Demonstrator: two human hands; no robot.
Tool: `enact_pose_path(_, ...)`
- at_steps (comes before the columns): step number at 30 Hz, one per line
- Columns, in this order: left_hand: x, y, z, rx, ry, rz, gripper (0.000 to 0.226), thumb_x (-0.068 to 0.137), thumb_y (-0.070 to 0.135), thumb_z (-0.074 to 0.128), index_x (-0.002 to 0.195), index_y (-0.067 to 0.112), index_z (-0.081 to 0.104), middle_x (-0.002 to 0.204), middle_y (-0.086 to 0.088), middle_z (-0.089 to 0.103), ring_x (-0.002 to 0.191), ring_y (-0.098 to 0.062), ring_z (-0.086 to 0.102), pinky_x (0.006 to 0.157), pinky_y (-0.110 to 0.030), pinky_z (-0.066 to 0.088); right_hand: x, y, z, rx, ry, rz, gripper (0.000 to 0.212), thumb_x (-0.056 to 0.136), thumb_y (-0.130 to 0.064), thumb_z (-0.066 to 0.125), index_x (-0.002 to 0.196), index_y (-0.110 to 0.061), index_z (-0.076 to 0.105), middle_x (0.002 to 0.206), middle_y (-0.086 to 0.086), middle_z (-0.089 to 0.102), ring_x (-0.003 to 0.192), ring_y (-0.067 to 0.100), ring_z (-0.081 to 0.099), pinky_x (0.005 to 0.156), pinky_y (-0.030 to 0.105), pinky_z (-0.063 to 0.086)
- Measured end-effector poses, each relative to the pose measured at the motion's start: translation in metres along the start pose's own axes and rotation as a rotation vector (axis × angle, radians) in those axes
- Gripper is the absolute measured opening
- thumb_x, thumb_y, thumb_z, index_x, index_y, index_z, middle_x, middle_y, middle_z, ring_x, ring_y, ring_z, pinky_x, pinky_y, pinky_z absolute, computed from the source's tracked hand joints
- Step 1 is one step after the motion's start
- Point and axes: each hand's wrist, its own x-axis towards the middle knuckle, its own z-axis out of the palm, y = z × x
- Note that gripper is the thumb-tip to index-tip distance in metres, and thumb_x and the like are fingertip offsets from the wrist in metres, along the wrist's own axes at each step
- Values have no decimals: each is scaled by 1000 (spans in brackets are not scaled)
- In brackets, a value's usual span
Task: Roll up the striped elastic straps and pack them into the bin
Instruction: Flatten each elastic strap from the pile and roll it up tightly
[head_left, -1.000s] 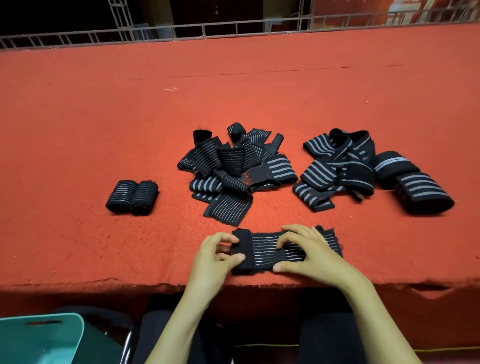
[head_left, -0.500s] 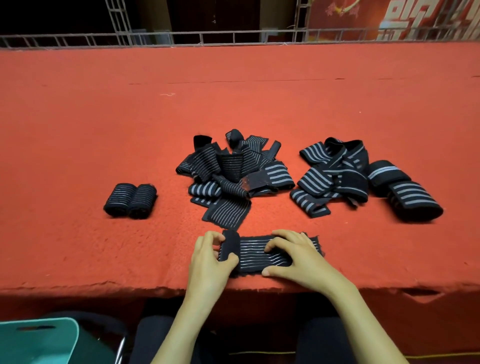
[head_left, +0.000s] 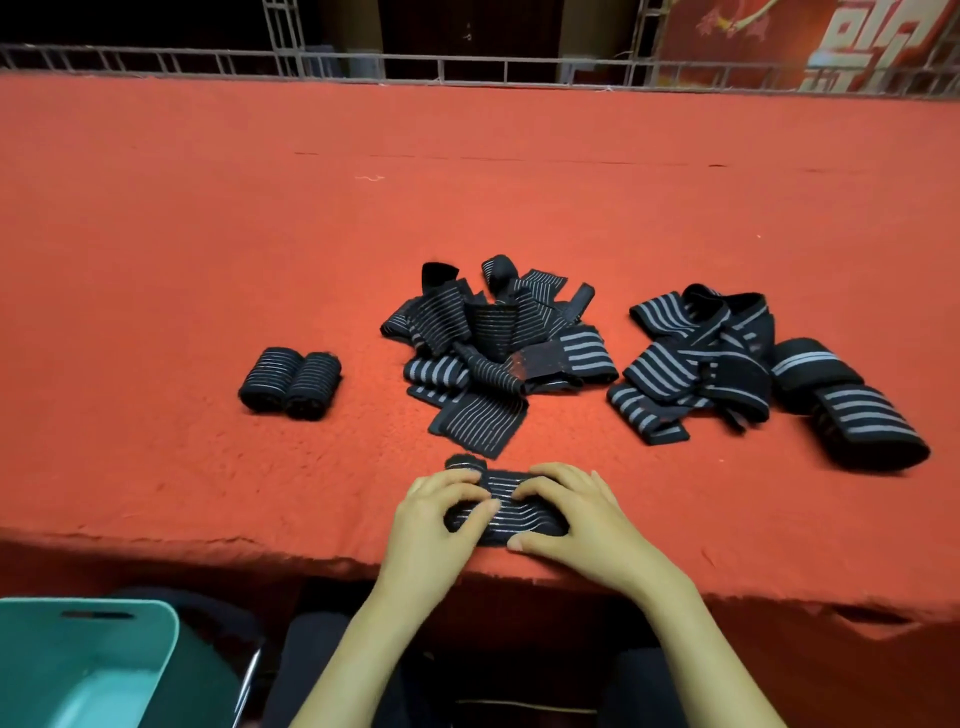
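A black strap with thin grey stripes (head_left: 511, 512) lies near the front edge of the red table, partly rolled from its left end. My left hand (head_left: 434, 519) curls its fingers and thumb round the rolled end. My right hand (head_left: 574, 512) holds the strap's right part, fingers bent over it and thumb under the near edge. Two finished rolls (head_left: 290, 382) lie side by side at the left. A loose pile of thin-striped straps (head_left: 488, 348) sits in the middle, and a pile of wide-striped straps (head_left: 727, 358) at the right. The teal bin (head_left: 88, 665) stands below the table at the lower left.
The red felt-covered table (head_left: 208, 234) stretches far back to a metal railing (head_left: 467, 67). Its front edge runs just under my hands. My dark-clothed legs (head_left: 332, 670) show beneath the edge, beside the bin.
The roll has grown: my left hand turned the rolled end to the right, and the flat part of the strap got shorter. My right hand slid left with it.
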Motion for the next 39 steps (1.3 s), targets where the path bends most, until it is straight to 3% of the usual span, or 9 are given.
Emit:
enact_pose_path(4, 4, -1, -6, -149, -101, -39, 26, 84, 1, 65, 89, 25, 74, 107, 17, 63, 104, 6, 55, 94, -1, 30, -9, 15, -5, 43, 79, 28, 65, 66, -85, 45, 110, -39, 59, 128, -19, 41, 128, 4, 31, 114, 33, 20)
enact_pose_path(7, 9, -8, -17, -380, -203, -172, 45, 79, -10, 65, 75, 34, 73, 112, 11, 64, 107, 5, 58, 96, -9, 39, -15, 22, -10, 108, 192, 127, 34, 88, -46, 61, 118, -31, 58, 124, -13, 43, 122, 4, 32, 110, 27, 24)
enact_pose_path(10, 11, -7, -18, -459, -229, -262, 38, 77, -14, 64, 77, 23, 69, 112, 9, 65, 105, 1, 61, 98, -18, 44, -22, 26, -10, 61, 309, 267, 40, 88, -33, 65, 125, -26, 52, 112, -7, 48, 109, 9, 35, 94, 22, 28)
enact_pose_path(13, 12, -3, -14, -446, -210, -294, 36, 76, -14, 65, 81, 21, 64, 108, 12, 65, 103, -5, 61, 93, -18, 45, -23, 25, -10, 81, 336, 321, 35, 86, -29, 68, 117, -23, 52, 94, -8, 53, 99, 12, 40, 84, 25, 32)
enact_pose_path(19, 11, -5, -8, -272, -161, -334, 42, 73, 4, 76, 91, 34, 55, 111, 2, 53, 100, -12, 56, 90, -25, 45, -24, 18, -14, 225, 388, 317, 31, 89, -17, 64, 113, -23, 47, 84, -4, 56, 88, 17, 54, 82, 35, 41)
enact_pose_path(24, 11, 4, -6, -159, -167, -370, 35, 77, 18, 75, 99, 26, 49, 97, 11, 58, 78, -4, 56, 75, -23, 45, -19, 19, -10, 122, 397, 327, 27, 89, -20, 63, 108, -27, 44, 79, -11, 52, 86, 12, 49, 89, 33, 36)
enact_pose_path(29, 5, 15, 7, -9, -88, -282, 32, 79, 25, 69, 101, 24, 46, 104, 5, 53, 91, -18, 58, 85, -39, 47, -19, 23, -8, 163, 396, 353, 29, 86, -17, 66, 104, -27, 46, 75, -10, 53, 83, 12, 48, 88, 32, 34)
enact_pose_path(35, 0, 34, 30, 136, 47, -55, 33, 75, 14, 70, 102, 14, 50, 98, 6, 43, 91, -15, 49, 76, -23, 36, -25, 27, -9, 309, 389, 373, 30, 82, -13, 70, 99, -26, 51, 74, -5, 58, 83, 17, 56, 75, 29, 38)
enact_pose_path(39, -1, 36, 46, 169, 36, 99, 33, 70, 14, 76, 94, 13, 54, 96, 4, 48, 91, -14, 50, 76, -25, 43, -28, 31, -9, 340, 386, 358, 29, 82, -13, 71, 99, -26, 52, 75, -4, 58, 81, 14, 55, 71, 24, 34)
